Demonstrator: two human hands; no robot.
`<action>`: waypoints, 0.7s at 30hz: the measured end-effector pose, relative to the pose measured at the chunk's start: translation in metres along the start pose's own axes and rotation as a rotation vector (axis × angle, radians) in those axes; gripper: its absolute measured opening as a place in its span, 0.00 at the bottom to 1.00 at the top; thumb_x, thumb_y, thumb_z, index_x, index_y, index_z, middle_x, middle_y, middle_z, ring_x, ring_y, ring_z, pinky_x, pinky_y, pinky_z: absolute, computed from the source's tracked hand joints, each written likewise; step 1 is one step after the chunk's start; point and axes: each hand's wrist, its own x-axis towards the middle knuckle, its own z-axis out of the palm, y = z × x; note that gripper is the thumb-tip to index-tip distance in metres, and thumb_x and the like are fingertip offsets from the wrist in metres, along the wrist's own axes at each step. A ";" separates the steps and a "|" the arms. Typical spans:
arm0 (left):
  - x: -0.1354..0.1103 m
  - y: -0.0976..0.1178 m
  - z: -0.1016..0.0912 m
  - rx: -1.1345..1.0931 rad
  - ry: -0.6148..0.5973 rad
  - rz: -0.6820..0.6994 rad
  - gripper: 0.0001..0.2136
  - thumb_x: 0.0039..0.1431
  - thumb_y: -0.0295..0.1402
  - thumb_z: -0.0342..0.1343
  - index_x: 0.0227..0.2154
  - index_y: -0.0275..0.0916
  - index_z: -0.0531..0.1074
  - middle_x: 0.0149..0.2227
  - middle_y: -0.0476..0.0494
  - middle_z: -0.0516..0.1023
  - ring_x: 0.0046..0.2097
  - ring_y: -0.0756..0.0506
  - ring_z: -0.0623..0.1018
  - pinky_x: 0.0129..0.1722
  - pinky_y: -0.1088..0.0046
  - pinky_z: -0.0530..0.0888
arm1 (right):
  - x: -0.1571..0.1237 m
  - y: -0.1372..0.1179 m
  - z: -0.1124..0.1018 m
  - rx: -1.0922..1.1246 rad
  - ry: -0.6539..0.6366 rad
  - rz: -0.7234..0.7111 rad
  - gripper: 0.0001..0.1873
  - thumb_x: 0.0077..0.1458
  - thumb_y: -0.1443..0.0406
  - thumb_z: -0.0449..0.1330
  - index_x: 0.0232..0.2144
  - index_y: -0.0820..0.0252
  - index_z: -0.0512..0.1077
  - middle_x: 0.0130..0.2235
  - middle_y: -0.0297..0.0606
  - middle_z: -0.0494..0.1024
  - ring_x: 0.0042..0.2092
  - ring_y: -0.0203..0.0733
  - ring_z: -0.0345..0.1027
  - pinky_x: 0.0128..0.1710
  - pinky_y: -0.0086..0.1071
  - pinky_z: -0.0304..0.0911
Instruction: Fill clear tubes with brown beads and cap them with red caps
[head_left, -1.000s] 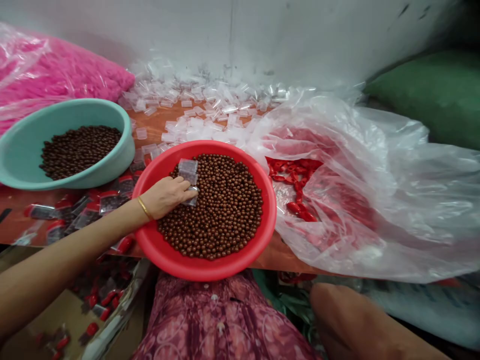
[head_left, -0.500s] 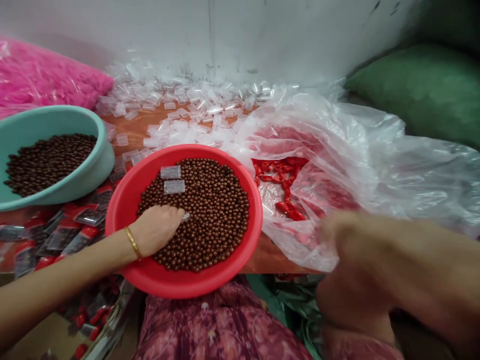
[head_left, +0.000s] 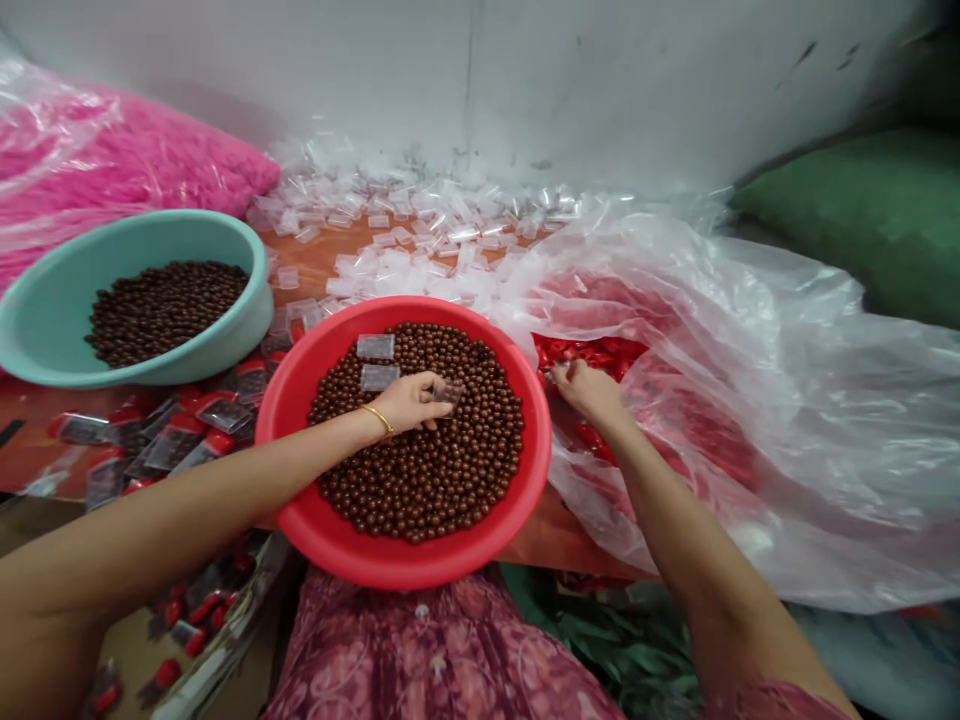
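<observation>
My left hand (head_left: 412, 402) is over the red basin (head_left: 536, 440), closed on a small clear plastic container (head_left: 448, 393) that looks dark inside. Under it lie many round brown balls (head_left: 420, 480). Two more clear containers (head_left: 376, 347) rest on the balls at the basin's far left. My right hand (head_left: 592, 392) reaches to the mouth of a clear plastic bag (head_left: 787, 330), its fingertips pinched beside the basin's right rim. Whatever sits between those fingers is too small to make out. Glossy red caps (head_left: 600, 352) lie in the bag just behind that hand.
A teal basin (head_left: 45, 340) of brown balls stands at left, before a bag of pink pieces (head_left: 150, 150). Empty clear containers (head_left: 450, 220) are heaped along the wall. Filled, red-capped containers (head_left: 172, 440) lie at left, with more in a box below. A green sack (head_left: 862, 210) sits at right.
My right hand has come in from the near right to the red caps. My left hand has lifted a container from among the balls and shifted right. The view has turned slightly left.
</observation>
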 end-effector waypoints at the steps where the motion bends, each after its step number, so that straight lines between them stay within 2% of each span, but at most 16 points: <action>1: -0.002 0.000 -0.003 -0.133 -0.027 0.010 0.10 0.50 0.33 0.57 0.34 0.38 0.64 0.27 0.51 0.75 0.26 0.53 0.74 0.25 0.80 0.67 | -0.003 0.002 0.000 0.006 0.009 0.022 0.23 0.59 0.59 0.46 0.50 0.69 0.64 0.46 0.60 0.74 0.49 0.57 0.69 0.43 0.41 0.62; 3: -0.007 0.001 -0.008 -0.305 -0.068 0.071 0.14 0.47 0.35 0.61 0.35 0.37 0.65 0.32 0.48 0.77 0.31 0.52 0.76 0.27 0.80 0.68 | -0.009 0.006 0.001 0.018 0.037 0.063 0.22 0.57 0.61 0.47 0.50 0.69 0.64 0.45 0.59 0.75 0.48 0.57 0.70 0.42 0.42 0.62; 6: -0.016 0.003 -0.013 -0.408 -0.116 0.167 0.19 0.43 0.39 0.65 0.34 0.36 0.67 0.37 0.43 0.78 0.37 0.49 0.77 0.32 0.77 0.70 | -0.017 0.015 0.002 0.117 0.119 0.093 0.23 0.55 0.62 0.48 0.51 0.67 0.61 0.43 0.55 0.76 0.45 0.54 0.71 0.41 0.40 0.62; 8: -0.022 0.002 -0.016 -0.445 -0.145 0.213 0.21 0.40 0.39 0.67 0.34 0.35 0.67 0.37 0.43 0.78 0.37 0.49 0.77 0.35 0.76 0.71 | -0.024 0.020 0.003 0.304 0.226 0.102 0.26 0.53 0.62 0.50 0.54 0.66 0.57 0.38 0.49 0.77 0.40 0.50 0.72 0.40 0.39 0.63; 11: -0.029 -0.002 -0.018 -0.491 -0.171 0.229 0.22 0.38 0.37 0.69 0.36 0.35 0.68 0.34 0.45 0.78 0.35 0.50 0.77 0.36 0.75 0.72 | -0.037 0.024 0.001 0.738 0.358 0.067 0.30 0.47 0.64 0.53 0.54 0.64 0.55 0.31 0.39 0.75 0.33 0.45 0.72 0.34 0.36 0.65; 13: -0.032 -0.005 -0.019 -0.462 -0.179 0.181 0.20 0.40 0.36 0.67 0.36 0.35 0.69 0.31 0.48 0.77 0.32 0.52 0.77 0.33 0.77 0.73 | -0.047 0.025 -0.003 1.056 0.378 0.030 0.25 0.43 0.65 0.54 0.47 0.60 0.62 0.28 0.34 0.74 0.29 0.42 0.70 0.29 0.33 0.65; 16: -0.032 -0.010 -0.018 -0.298 -0.166 -0.017 0.12 0.45 0.34 0.64 0.30 0.34 0.68 0.23 0.52 0.74 0.24 0.53 0.75 0.25 0.80 0.71 | -0.064 0.023 -0.010 1.444 0.327 -0.005 0.14 0.36 0.65 0.57 0.31 0.57 0.66 0.24 0.29 0.72 0.26 0.38 0.70 0.24 0.30 0.65; 19: -0.021 -0.011 -0.011 -0.198 -0.105 -0.233 0.09 0.50 0.32 0.59 0.24 0.34 0.65 0.17 0.52 0.71 0.19 0.54 0.73 0.20 0.81 0.70 | -0.077 0.020 -0.016 1.644 0.225 -0.052 0.11 0.34 0.65 0.59 0.27 0.56 0.68 0.21 0.27 0.70 0.21 0.35 0.67 0.21 0.31 0.66; 21: -0.009 -0.008 -0.004 -0.215 -0.063 -0.280 0.09 0.51 0.30 0.58 0.23 0.35 0.64 0.16 0.52 0.70 0.18 0.54 0.72 0.19 0.82 0.69 | -0.083 0.017 -0.018 1.677 0.183 -0.101 0.10 0.35 0.66 0.59 0.27 0.56 0.69 0.20 0.26 0.69 0.18 0.34 0.65 0.19 0.31 0.65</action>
